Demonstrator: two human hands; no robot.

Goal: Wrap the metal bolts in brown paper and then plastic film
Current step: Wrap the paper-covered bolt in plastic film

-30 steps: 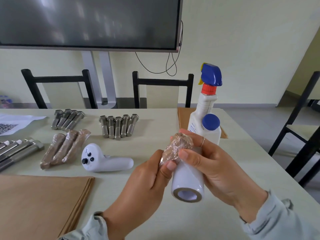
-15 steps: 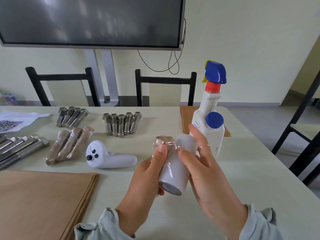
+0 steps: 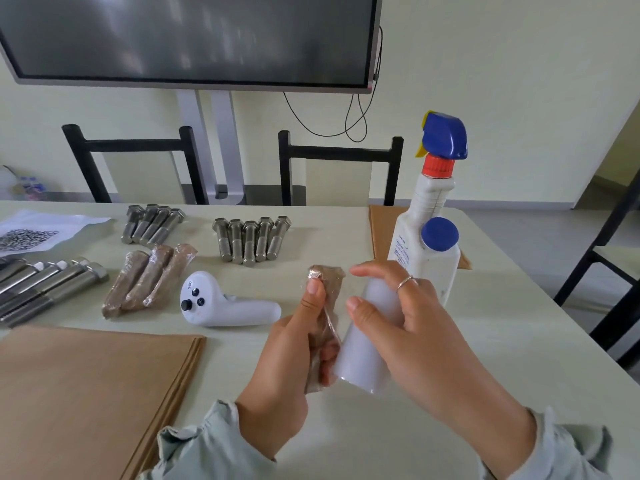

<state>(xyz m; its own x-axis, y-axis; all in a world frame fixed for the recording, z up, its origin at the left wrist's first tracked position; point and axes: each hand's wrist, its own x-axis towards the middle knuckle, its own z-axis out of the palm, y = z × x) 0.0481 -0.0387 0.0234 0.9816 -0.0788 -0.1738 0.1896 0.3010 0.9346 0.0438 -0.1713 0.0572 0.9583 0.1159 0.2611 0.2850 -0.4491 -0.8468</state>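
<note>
My left hand (image 3: 289, 355) grips a bolt wrapped in brown paper (image 3: 327, 275), upright, with clear film clinging round it. Right beside it, my right hand (image 3: 408, 327) holds the white roll of plastic film (image 3: 367, 344), fingers curled over its top. Film stretches between roll and bolt. Three finished wrapped bolts (image 3: 149, 280) lie to the left. Bare metal bolts lie in groups: five (image 3: 251, 242) at the middle back, several (image 3: 152, 223) further left, longer ones (image 3: 45, 289) at the left edge. A stack of brown paper sheets (image 3: 90, 393) lies at the near left.
A white controller (image 3: 225, 303) lies on the table (image 3: 502, 358) just left of my hands. A spray bottle (image 3: 433, 188) and a blue-capped bottle (image 3: 440, 258) stand behind my right hand on more brown paper (image 3: 381, 226). A printed sheet (image 3: 34, 233) lies far left. Chairs ring the table.
The roll has swung round the wrapped bolt from in front of it to its right side. Both hands shifted slightly right, and the bolt now stands more upright.
</note>
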